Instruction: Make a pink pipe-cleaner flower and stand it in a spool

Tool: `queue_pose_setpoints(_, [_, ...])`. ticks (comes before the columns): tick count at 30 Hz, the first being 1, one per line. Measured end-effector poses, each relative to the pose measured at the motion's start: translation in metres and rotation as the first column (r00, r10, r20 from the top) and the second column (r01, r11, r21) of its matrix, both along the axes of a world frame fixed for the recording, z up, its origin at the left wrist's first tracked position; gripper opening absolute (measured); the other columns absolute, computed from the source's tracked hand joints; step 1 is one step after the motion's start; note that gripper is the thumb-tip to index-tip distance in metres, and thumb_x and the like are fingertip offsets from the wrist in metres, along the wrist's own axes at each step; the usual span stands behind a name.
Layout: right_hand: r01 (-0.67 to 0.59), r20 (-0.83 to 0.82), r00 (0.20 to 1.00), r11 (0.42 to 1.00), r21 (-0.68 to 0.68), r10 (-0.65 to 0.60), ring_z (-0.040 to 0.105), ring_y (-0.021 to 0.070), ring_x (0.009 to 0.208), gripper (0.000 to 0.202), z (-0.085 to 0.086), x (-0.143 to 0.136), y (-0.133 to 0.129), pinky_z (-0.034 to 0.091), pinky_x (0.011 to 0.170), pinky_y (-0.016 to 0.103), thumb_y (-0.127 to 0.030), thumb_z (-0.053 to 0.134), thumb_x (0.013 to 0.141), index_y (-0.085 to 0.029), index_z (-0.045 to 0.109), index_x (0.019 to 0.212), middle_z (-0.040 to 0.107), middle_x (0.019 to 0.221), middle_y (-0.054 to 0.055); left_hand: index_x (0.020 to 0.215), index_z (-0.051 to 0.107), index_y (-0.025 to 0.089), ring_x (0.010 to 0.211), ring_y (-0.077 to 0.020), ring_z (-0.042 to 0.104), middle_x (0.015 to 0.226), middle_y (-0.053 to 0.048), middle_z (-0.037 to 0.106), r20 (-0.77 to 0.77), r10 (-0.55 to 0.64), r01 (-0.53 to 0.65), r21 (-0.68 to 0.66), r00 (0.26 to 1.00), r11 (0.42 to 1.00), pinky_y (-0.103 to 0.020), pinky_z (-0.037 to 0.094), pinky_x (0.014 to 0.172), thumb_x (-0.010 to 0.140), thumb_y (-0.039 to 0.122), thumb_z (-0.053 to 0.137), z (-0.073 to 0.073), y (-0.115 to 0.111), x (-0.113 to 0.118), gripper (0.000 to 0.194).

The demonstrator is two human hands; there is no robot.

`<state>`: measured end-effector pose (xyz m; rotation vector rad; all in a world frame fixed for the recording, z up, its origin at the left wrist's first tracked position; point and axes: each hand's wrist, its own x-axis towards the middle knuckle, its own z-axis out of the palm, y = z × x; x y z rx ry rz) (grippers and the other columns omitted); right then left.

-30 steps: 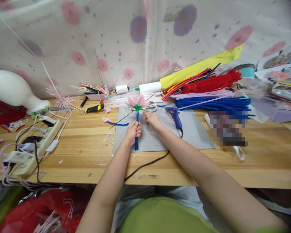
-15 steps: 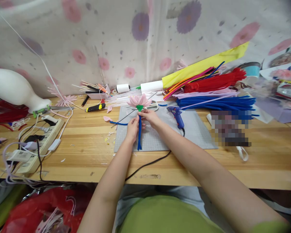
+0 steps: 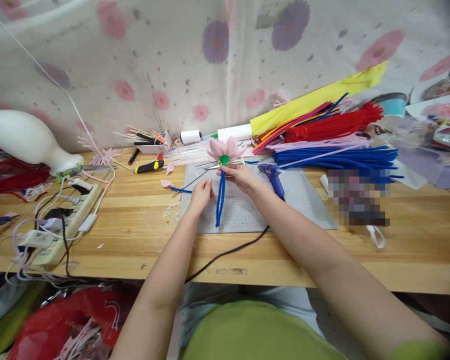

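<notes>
Two bare hands work a pink flower [image 3: 225,148] over a grey cutting mat [image 3: 307,200] on the wooden worktop [image 3: 135,235]. The right hand [image 3: 239,176] pinches the top of the blue stem [image 3: 220,200] just under the green collar at the bloom's base, fingers pressed together around it, the petals standing above the knuckles. The left hand [image 3: 201,194] sits just beside the stem, fingers curled; whether they touch the stem or nip the thin wire [image 3: 189,184] running past them cannot be told. A blue glue gun [image 3: 272,177] lies on the mat near the right wrist, its black cord [image 3: 228,250] passing under the forearm. Stacked pipe cleaners [image 3: 333,150] fill the back; one item at right is blurred out.
</notes>
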<state>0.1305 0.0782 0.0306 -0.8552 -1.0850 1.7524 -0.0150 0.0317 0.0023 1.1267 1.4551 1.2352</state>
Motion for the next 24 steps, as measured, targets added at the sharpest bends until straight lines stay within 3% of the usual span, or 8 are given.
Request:
queue_pose_setpoints(3, [-0.013, -0.016, 1.000, 0.998, 0.067, 0.014, 0.058, 0.0093, 0.067, 0.021, -0.001, 0.002, 0.002, 0.043, 0.074, 0.025, -0.033, 0.073, 0.059, -0.016, 0.065, 0.068, 0.066, 0.067, 0.000, 0.085, 0.053, 0.016, 0.065, -0.0077, 0.057, 0.078, 0.001, 0.060, 0.216, -0.083, 0.079, 0.027, 0.973, 0.997, -0.021, 0.045, 0.063, 0.068, 0.025, 0.065, 0.019, -0.002, 0.014, 0.023])
queue_pose_setpoints(5, [0.005, -0.010, 1.000, 0.996, 0.090, -0.004, 0.058, 0.0098, 0.066, 0.024, -0.002, 0.004, 0.003, 0.043, 0.074, 0.026, -0.035, 0.074, 0.057, -0.016, 0.064, 0.068, 0.066, 0.067, 0.000, 0.092, 0.052, 0.017, 0.064, -0.0073, 0.057, 0.083, -0.001, 0.060, 0.329, -0.136, 0.156, -0.035, 0.934, 0.987, -0.021, 0.046, 0.061, 0.071, 0.032, 0.064, 0.027, -0.006, 0.023, 0.029])
queue_pose_setpoints(7, [0.037, -0.001, 0.999, 0.995, 0.092, -0.037, 0.059, 0.0109, 0.069, 0.025, -0.001, 0.005, 0.005, 0.043, 0.074, 0.027, -0.035, 0.074, 0.056, -0.016, 0.064, 0.069, 0.066, 0.068, 0.001, 0.089, 0.051, 0.016, 0.052, -0.0054, 0.051, 0.072, 0.000, 0.056, 0.345, -0.174, 0.220, -0.098, 0.922, 0.970, -0.018, 0.041, 0.050, 0.076, 0.039, 0.058, 0.030, -0.009, 0.030, 0.027])
queue_pose_setpoints(9, [0.082, 0.027, 0.996, 0.993, 0.083, -0.084, 0.059, 0.0115, 0.072, 0.025, 0.000, 0.006, 0.006, 0.042, 0.075, 0.027, -0.035, 0.072, 0.058, -0.016, 0.063, 0.071, 0.067, 0.069, 0.001, 0.081, 0.050, 0.015, 0.040, -0.0025, 0.039, 0.059, 0.004, 0.046, 0.329, -0.205, 0.260, -0.132, 0.922, 0.957, -0.015, 0.028, 0.038, 0.080, 0.039, 0.051, 0.031, -0.011, 0.034, 0.024])
queue_pose_setpoints(13, [0.153, 0.101, 0.982, 0.986, 0.058, -0.159, 0.059, 0.0102, 0.073, 0.018, 0.003, 0.004, 0.010, 0.040, 0.074, 0.025, -0.032, 0.068, 0.063, -0.017, 0.061, 0.070, 0.067, 0.071, 0.000, 0.076, 0.045, 0.016, 0.034, -0.0018, 0.024, 0.051, 0.008, 0.032, 0.311, -0.225, 0.286, -0.166, 0.923, 0.944, -0.014, 0.013, 0.035, 0.086, 0.033, 0.041, 0.032, -0.013, 0.039, 0.021])
queue_pose_setpoints(17, [0.197, 0.070, 0.977, 0.980, 0.039, -0.199, 0.058, 0.0095, 0.071, 0.014, 0.008, 0.002, 0.017, 0.041, 0.072, 0.024, -0.030, 0.064, 0.066, -0.017, 0.059, 0.069, 0.066, 0.070, -0.001, 0.077, 0.043, 0.018, 0.035, -0.0039, 0.021, 0.049, 0.008, 0.029, 0.174, -0.241, 0.272, -0.188, 0.955, 0.944, -0.016, 0.015, 0.038, 0.089, 0.027, 0.032, 0.028, -0.014, 0.039, 0.019])
queue_pose_setpoints(20, [0.251, 0.078, 0.964, 0.967, 0.045, -0.254, 0.058, 0.0094, 0.071, 0.014, 0.013, 0.003, 0.020, 0.041, 0.070, 0.023, -0.030, 0.063, 0.068, -0.017, 0.059, 0.071, 0.067, 0.070, -0.001, 0.073, 0.044, 0.018, 0.040, -0.0068, 0.028, 0.050, 0.007, 0.031, -0.096, -0.244, 0.230, -0.137, 0.965, 0.963, -0.018, 0.023, 0.044, 0.088, 0.024, 0.033, 0.020, -0.018, 0.032, 0.020])
queue_pose_setpoints(24, [0.300, 0.072, 0.950, 0.953, 0.052, -0.303, 0.058, 0.0084, 0.068, 0.011, 0.021, 0.004, 0.021, 0.041, 0.066, 0.021, -0.027, 0.060, 0.071, -0.016, 0.057, 0.070, 0.067, 0.072, 0.001, 0.072, 0.050, 0.020, 0.058, -0.0130, 0.045, 0.062, 0.001, 0.048, -0.537, -0.145, 0.177, 0.008, 0.831, 0.984, -0.023, 0.031, 0.059, 0.083, 0.023, 0.043, 0.015, -0.028, 0.013, 0.013])
